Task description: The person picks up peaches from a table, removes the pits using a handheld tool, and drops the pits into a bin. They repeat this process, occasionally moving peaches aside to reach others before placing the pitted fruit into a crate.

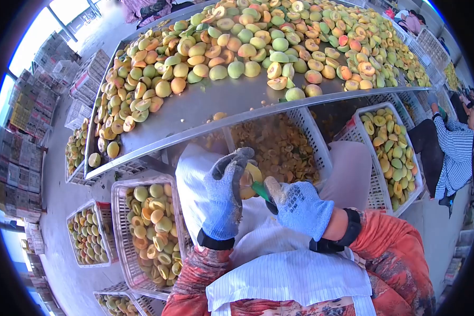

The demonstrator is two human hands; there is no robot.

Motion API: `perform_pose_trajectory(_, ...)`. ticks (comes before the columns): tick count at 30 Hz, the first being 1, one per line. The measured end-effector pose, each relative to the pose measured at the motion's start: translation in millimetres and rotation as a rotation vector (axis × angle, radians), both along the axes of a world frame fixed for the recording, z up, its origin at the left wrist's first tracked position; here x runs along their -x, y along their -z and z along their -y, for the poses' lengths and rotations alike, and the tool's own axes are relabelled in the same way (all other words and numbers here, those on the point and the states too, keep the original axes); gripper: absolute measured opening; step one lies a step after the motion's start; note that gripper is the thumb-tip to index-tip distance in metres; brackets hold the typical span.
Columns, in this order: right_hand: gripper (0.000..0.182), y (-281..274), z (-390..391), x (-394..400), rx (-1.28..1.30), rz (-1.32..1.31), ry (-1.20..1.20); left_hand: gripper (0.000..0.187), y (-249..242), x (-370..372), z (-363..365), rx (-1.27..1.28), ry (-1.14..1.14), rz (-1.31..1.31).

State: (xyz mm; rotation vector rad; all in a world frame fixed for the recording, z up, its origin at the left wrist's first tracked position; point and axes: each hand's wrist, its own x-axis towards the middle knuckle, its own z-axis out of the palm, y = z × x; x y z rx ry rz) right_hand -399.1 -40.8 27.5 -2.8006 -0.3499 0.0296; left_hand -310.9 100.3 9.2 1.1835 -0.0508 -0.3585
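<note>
My left hand (224,192), in a blue knitted glove with dark grey fingertips, is closed on a yellow peach half (254,173) in front of my lap. Just to its right, my right hand (300,208), gloved the same way, grips a small tool with a green handle (261,191). The tool's working end is against or just behind the fruit, so I cannot make out its shape. Below and beyond my hands, a white crate (317,138) between my knees holds brownish pits and scraps.
A metal table (195,105) with a raised rim carries many halved peaches (237,45). Fruit-filled crates stand left (122,231) and right (403,192) of me. A co-worker in a checked sleeve (450,152) sits at the far right. Stacked crates (23,126) line the left side.
</note>
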Motion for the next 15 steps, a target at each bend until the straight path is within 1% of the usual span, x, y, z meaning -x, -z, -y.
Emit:
perform_pose_trajectory(1,0.043,2.3,-0.6,2.5,-0.010,0.019,0.009,0.028,-1.3,1.5,0.0,-0.003,0.001,-0.005)
perform_pose_trajectory(3,0.041,9.1,0.3,9.1,-0.024,0.029,0.023,0.026,-7.0,6.8,0.6,-0.092,0.014,0.087)
perform_pose_trajectory(5,0.037,17.1,4.8,12.0,-0.165,-0.085,-0.062,0.026,-17.4,6.5,0.0,-0.125,0.036,0.111)
perform_pose_trajectory(6,0.037,11.7,2.4,12.1,-0.170,-0.088,-0.057,0.026,-19.7,6.1,-2.3,-0.161,0.054,0.135)
perform_pose_trajectory(8,0.036,-6.8,-0.6,4.1,-0.760,-0.481,0.111,0.026,-20.3,0.1,-5.9,-0.146,0.074,0.171)
perform_pose_trajectory(9,0.038,3.5,6.8,-5.3,-0.849,-0.622,0.104,0.026,-22.9,-7.1,-5.1,-0.218,0.107,0.171)
perform_pose_trajectory(10,0.038,2.6,12.3,-13.6,-0.851,-0.613,0.108,0.026,-25.7,-12.9,-1.5,-0.289,0.143,0.173)
perform_pose_trajectory(11,0.038,0.2,16.5,-21.4,-0.832,-0.545,0.128,0.028,-35.3,-14.7,3.1,-0.359,0.144,0.129)
perform_pose_trajectory(12,0.038,-1.2,19.3,-27.1,-0.809,-0.474,0.146,0.028,-34.6,-15.4,6.9,-0.355,0.150,0.140)
perform_pose_trajectory(13,0.040,6.6,18.8,-28.0,-0.610,-0.253,0.162,0.029,-29.2,-13.9,10.8,-0.197,0.077,0.105)
perform_pose_trajectory(14,0.040,8.0,14.8,-26.7,-0.612,-0.246,0.171,0.031,-21.4,-13.7,16.4,-0.039,0.006,0.068)
perform_pose_trajectory(15,0.037,9.3,8.0,-24.5,-0.424,-0.116,0.231,0.030,-5.0,-14.4,26.0,-0.049,-0.103,0.141)
